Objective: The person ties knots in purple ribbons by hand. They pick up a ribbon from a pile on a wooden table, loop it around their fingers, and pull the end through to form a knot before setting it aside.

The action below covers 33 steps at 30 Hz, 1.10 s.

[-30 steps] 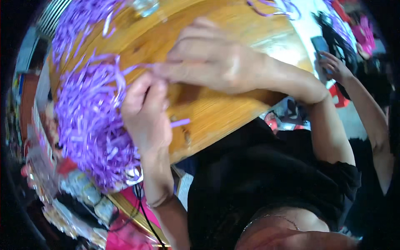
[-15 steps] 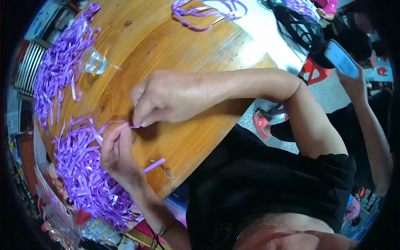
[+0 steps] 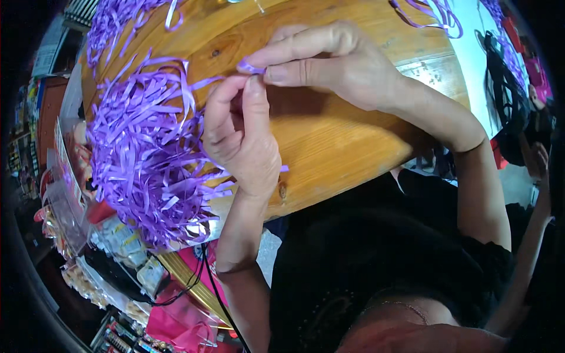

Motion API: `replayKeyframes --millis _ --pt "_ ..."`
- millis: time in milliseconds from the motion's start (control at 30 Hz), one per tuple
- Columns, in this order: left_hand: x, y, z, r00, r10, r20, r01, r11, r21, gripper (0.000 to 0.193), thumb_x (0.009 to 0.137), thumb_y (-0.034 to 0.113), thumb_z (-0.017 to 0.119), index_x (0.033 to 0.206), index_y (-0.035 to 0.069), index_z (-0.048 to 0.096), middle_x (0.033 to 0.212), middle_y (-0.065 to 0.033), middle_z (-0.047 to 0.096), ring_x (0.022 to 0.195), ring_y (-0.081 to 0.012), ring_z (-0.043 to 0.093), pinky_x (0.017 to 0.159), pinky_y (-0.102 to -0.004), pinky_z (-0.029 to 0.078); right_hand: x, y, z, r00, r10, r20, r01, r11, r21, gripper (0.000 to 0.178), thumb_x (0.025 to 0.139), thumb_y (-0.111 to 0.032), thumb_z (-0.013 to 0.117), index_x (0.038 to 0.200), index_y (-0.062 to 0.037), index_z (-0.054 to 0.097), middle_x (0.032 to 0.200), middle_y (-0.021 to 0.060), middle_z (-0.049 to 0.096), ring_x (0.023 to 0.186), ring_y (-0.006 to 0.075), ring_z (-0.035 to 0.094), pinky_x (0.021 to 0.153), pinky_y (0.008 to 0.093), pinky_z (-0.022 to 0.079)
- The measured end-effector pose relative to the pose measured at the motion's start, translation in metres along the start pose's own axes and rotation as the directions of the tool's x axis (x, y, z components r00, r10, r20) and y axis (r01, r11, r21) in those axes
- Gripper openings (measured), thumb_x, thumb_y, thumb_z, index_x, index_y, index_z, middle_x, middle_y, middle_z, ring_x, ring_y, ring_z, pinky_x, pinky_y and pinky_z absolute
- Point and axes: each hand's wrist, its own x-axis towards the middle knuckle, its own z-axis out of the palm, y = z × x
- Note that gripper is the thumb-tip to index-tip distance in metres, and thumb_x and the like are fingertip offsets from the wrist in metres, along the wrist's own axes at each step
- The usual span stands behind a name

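Between my two hands, above the wooden table (image 3: 347, 159), a thin purple ribbon strip (image 3: 251, 68) is pinched at the fingertips. My left hand (image 3: 242, 132) is closed on it with thumb and forefinger. From the right, my right hand (image 3: 347, 65) grips the same strip between thumb and fingers, close to the left fingertips. A length of the ribbon trails left from my left fingers toward a large tangled pile of purple ribbon strips (image 3: 144, 141) at the table's left edge. A short strip end shows just right of my left wrist.
Another heap of purple strips (image 3: 112, 32) lies at the far left. Looped purple ribbon (image 3: 438, 20) rests at the far right, near a white surface (image 3: 471, 56) with black straps (image 3: 503, 88). Bagged goods (image 3: 120, 241) crowd the lower left. Another person's arm (image 3: 529, 253) shows at right.
The view has shifted, so the table and piles sit differently in it. My right hand has turned, its fingers now pointing left and more extended. Both hands still pinch the strip.
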Motion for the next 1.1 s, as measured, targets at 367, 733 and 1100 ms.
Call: replayKeyframes --millis 367,733,1100 --pt "0.002 -0.003 -0.003 0.990 -0.124 0.066 0.118 0.990 0.082 0.016 0.098 0.006 0.071 0.111 -0.002 0.071 0.096 -0.0013 0.068 0.083 -0.0073 0.058 0.074 -0.0211 0.046 0.010 0.033 -0.008 0.846 -0.531 0.044 0.438 0.647 -0.624 0.014 0.084 -0.009 0.079 0.098 -0.0091 0.079 0.087 0.0098 0.073 0.083 0.0272 0.072 0.071 0.0364 0.057" --pt "0.005 -0.005 -0.008 0.987 -0.129 0.094 0.132 0.991 -0.025 0.008 0.096 0.002 0.071 0.103 0.000 0.071 0.094 -0.0006 0.066 0.087 -0.0083 0.059 0.080 -0.0228 0.046 0.002 0.002 -0.007 0.999 -0.036 0.006 0.033 0.838 -0.545 0.030 0.089 -0.013 0.076 0.117 -0.0072 0.071 0.102 0.0114 0.073 0.093 0.0278 0.070 0.081 0.0365 0.056" --pt "0.013 0.007 -0.018 0.921 -0.345 0.182 0.341 0.939 0.053 0.013 0.095 0.007 0.074 0.105 -0.003 0.074 0.088 0.0014 0.070 0.079 -0.0064 0.060 0.076 -0.0203 0.046 0.021 0.024 -0.024 0.599 -0.674 0.432 0.753 0.291 -0.591 0.020 0.088 -0.008 0.069 0.107 -0.0034 0.072 0.086 0.0085 0.061 0.077 0.0263 0.060 0.067 0.0368 0.049"
